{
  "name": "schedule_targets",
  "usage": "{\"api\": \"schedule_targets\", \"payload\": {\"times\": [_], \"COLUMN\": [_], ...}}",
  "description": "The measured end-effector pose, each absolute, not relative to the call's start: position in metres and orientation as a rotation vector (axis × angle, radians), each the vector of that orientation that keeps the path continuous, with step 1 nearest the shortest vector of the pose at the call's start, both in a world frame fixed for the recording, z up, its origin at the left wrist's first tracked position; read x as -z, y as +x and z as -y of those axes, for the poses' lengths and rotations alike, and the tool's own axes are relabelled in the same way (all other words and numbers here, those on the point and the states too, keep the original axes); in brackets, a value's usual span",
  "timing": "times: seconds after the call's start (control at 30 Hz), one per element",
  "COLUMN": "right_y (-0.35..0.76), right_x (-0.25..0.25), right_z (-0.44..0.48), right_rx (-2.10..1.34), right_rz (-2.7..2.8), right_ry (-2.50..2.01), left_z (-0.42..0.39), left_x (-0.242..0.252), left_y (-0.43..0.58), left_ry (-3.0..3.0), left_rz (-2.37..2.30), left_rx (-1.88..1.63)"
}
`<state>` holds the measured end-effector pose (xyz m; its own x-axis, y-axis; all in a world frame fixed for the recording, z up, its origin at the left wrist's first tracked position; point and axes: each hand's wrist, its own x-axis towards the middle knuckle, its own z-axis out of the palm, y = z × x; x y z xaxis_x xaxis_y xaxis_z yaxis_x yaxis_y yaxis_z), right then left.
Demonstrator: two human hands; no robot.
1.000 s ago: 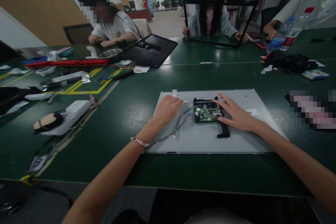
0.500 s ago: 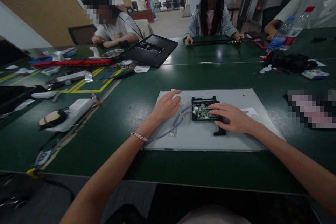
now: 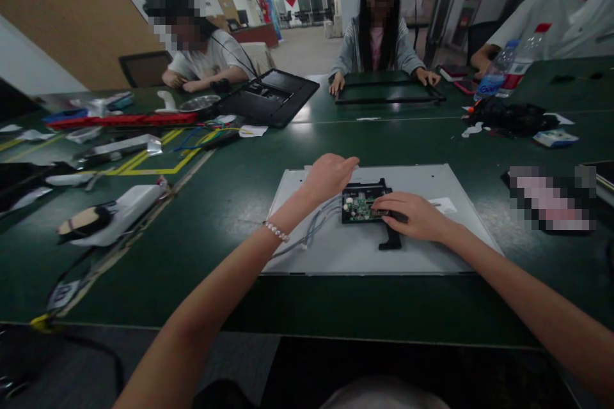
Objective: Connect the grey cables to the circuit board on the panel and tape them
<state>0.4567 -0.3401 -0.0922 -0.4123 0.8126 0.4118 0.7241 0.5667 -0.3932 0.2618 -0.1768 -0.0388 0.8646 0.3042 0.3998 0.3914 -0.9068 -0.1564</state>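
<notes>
A green circuit board (image 3: 357, 208) sits in a black plastic bracket (image 3: 392, 236) on a pale flat panel (image 3: 330, 255). My right hand (image 3: 415, 216) grips the board's right side, with its fingertips on top and the thumb lower down. Above the bracket's upper left edge hovers my left hand (image 3: 333, 177), its fingers drawn together and pointing right. Whatever those fingers may hold is too small to make out. Grey cables (image 3: 311, 230) run from the board's left side, passing under my left wrist.
A phone (image 3: 549, 198) lies right of the panel. Farther off are bottles (image 3: 525, 61), a black bag (image 3: 513, 116) and a black laptop-like casing (image 3: 275, 99). A white device (image 3: 119, 211) lies left. Across the table, a person's hands hold a thin black frame (image 3: 391, 101).
My left hand has moved right, over the bracket's upper left part, and its fingers have closed together. The right hand stays on the board. The person opposite has lowered the black frame.
</notes>
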Motion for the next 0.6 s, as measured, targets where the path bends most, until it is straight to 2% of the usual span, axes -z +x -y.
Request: {"api": "schedule_targets", "payload": {"times": [0.17, 0.6], "right_y": [0.458, 0.460], "right_x": [0.092, 0.099], "right_z": [0.339, 0.336], "right_rx": [-0.208, -0.270], "right_rz": [2.232, 2.204], "right_ry": [-1.222, -1.239], "left_z": [0.191, 0.182], "left_x": [0.052, 0.071], "left_y": [0.302, 0.299], "left_ry": [-2.803, -2.962], "left_rz": [0.308, 0.261], "left_rx": [0.308, 0.213]}}
